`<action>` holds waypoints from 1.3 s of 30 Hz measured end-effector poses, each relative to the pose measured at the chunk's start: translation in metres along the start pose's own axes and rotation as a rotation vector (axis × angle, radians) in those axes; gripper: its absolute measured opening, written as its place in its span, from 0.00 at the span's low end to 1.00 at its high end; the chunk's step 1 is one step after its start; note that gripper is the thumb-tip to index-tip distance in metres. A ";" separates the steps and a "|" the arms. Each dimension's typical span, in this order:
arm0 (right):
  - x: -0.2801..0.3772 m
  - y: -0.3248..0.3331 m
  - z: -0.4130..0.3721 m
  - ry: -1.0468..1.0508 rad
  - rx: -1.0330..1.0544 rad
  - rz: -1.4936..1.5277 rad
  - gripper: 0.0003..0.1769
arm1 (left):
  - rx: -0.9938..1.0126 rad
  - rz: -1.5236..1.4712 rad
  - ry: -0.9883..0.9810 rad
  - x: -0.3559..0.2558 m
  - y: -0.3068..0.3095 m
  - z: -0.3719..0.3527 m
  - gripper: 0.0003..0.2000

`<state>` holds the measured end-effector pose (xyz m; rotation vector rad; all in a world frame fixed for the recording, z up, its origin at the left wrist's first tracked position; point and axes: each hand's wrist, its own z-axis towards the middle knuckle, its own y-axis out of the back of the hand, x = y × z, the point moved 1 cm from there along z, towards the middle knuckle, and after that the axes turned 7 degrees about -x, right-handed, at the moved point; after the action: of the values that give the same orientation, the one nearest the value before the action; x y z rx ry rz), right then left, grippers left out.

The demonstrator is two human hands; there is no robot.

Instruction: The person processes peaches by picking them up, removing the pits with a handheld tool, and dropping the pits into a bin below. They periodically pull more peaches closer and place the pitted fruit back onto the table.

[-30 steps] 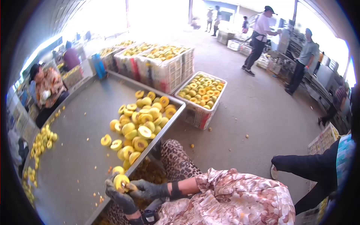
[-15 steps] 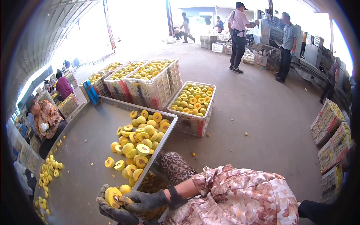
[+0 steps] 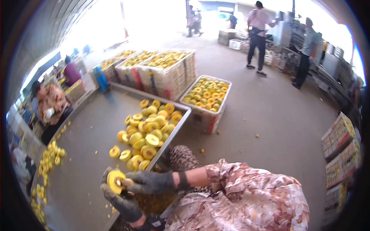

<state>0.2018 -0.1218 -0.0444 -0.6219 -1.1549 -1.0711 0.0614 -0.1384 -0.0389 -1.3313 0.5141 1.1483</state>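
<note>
My left hand (image 3: 122, 203), in a dark grey glove, is closed around a halved yellow peach (image 3: 115, 181) at the bottom of the view, its cut face turned right. My right hand (image 3: 152, 181), gloved too, presses against the cut side with its fingers pinched. Between its fingertips shows a small tan piece (image 3: 127, 182), too hidden to name. Just beyond my hands, a heap of peach halves (image 3: 148, 131) lies in the right corner of the metal table (image 3: 92, 134), some with cut faces up.
A blue bottle (image 3: 101, 79) stands at the table's far edge. Beyond are crates of peaches (image 3: 165, 79) and one lower crate (image 3: 204, 111). More halves (image 3: 50, 161) line the left edge, where a co-worker (image 3: 54, 102) sits. Stacked crates (image 3: 339, 136) stand at right.
My view has shifted, so the scene sits further right. Both hands appear slightly higher, the left still holding the peach half. More of the left forearm shows.
</note>
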 end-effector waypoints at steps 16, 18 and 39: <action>-0.070 -0.044 -0.024 0.046 -0.184 0.002 0.24 | -0.116 0.078 0.009 0.028 0.013 0.006 0.24; -0.083 -0.031 -0.022 0.184 -0.189 -0.089 0.23 | -0.095 0.074 -0.017 0.018 -0.005 0.002 0.21; -0.059 -0.042 -0.033 0.000 0.019 0.200 0.16 | 0.244 0.087 -0.270 -0.027 -0.010 0.000 0.23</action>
<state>0.1758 -0.1458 -0.1154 -0.7073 -1.0774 -0.8889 0.0592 -0.1463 -0.0116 -0.9353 0.4992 1.2703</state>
